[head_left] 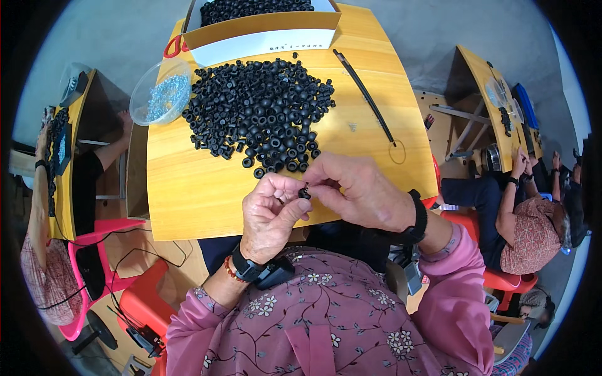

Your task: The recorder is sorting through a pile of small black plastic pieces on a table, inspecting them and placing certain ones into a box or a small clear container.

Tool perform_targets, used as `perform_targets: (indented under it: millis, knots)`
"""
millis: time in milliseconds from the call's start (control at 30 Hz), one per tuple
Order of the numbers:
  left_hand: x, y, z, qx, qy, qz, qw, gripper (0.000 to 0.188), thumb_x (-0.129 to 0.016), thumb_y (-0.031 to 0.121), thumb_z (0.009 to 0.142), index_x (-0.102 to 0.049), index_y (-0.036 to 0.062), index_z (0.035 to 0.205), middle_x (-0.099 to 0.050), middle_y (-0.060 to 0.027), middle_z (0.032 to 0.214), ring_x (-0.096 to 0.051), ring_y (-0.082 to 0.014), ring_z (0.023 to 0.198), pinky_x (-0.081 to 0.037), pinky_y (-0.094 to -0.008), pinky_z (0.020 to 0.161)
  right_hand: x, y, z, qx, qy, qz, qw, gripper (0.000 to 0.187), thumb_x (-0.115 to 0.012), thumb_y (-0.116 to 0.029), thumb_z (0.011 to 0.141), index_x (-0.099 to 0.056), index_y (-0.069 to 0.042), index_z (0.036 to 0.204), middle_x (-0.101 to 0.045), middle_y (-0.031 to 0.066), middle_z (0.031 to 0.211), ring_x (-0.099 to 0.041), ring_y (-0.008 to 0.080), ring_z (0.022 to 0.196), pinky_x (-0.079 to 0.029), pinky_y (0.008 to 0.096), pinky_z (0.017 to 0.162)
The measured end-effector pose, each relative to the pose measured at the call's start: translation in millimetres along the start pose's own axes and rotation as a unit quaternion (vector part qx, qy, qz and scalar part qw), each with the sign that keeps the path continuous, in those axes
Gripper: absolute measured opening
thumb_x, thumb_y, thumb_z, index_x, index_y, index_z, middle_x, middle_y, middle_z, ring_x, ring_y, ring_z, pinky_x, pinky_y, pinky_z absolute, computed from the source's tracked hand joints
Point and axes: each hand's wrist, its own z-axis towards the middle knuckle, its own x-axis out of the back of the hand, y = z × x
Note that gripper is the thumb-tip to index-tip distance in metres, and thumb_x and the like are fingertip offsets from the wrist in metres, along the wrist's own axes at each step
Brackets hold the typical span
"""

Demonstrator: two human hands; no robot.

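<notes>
Just below the middle of the frame, the left hand (273, 216) pinches a small black bead (305, 193). The right hand's (364, 191) fingertips bunch just beside it; what they grip, I can't tell. Above spreads a black bead heap (263, 106), a clear bowl (143, 88) to its left.

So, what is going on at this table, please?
A person's left hand pinches one small, round black piece. The fingers of the right hand meet beside it; whether they hold something is unclear. Beyond them, on the yellow wood-grained table, are a heap of loose black pieces and a clear, round plastic bowl of pale-blue beads.
</notes>
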Motion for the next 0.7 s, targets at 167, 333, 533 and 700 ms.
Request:
perform_targets:
  millis: [167, 333, 533, 700]
  knots:
    - [-1.4, 6.9, 2.1, 0.021, 0.006, -0.021, 1.000, 0.018, -0.062, -0.007, 0.091, -0.055, -0.0009, 0.106, -0.065, -0.0058, 0.090, -0.065, -0.0097, 0.078, -0.057, -0.0244, 0.069, 1.7, 12.0, -2.6, 0.075, -0.019, -0.003, 0.997, 0.012, -0.069, -0.002, 0.085, -0.068, -0.003, 0.096, -0.062, 0.0092, 0.084, -0.063, 0.0241, 0.077, -0.049, 0.0326, 0.067]
    - [-0.7, 6.7, 1.1, 0.010, -0.007, -0.002, 1.000, 0.017, -0.061, -0.006, 0.092, -0.055, -0.0009, 0.107, -0.066, -0.0084, 0.093, -0.066, -0.0116, 0.079, -0.057, -0.0251, 0.069, -12.2, 14.4, -18.2, 0.072, 0.026, 0.031, 0.997, 0.012, -0.069, -0.001, 0.088, -0.071, -0.003, 0.100, -0.062, 0.0077, 0.095, -0.063, 0.0197, 0.083, -0.050, 0.0290, 0.071]
    - [0.8, 6.7, -1.4, 0.014, 0.008, -0.010, 1.000, 0.017, -0.060, -0.002, 0.093, -0.055, -0.0007, 0.109, -0.066, -0.0100, 0.094, -0.067, -0.0127, 0.078, -0.057, -0.0254, 0.068, 10.2, 32.3, -23.1, 0.003, 0.062, 0.070, 0.996, 0.016, -0.064, 0.000, 0.091, -0.068, 0.001, 0.106, -0.063, 0.0046, 0.087, -0.062, 0.0128, 0.076, -0.050, 0.0259, 0.069]
    - [-0.4, 6.9, -1.9, 0.003, 0.033, -0.038, 0.999, 0.017, -0.059, -0.001, 0.093, -0.055, -0.0002, 0.110, -0.067, -0.0098, 0.096, -0.066, -0.0122, 0.079, -0.057, -0.0266, 0.069, 19.3, 47.2, -7.5, -0.107, 0.140, 0.018, 0.984, 0.014, -0.062, -0.001, 0.091, -0.065, 0.004, 0.104, -0.065, 0.0077, 0.082, -0.061, 0.0131, 0.068, -0.050, 0.0264, 0.062]
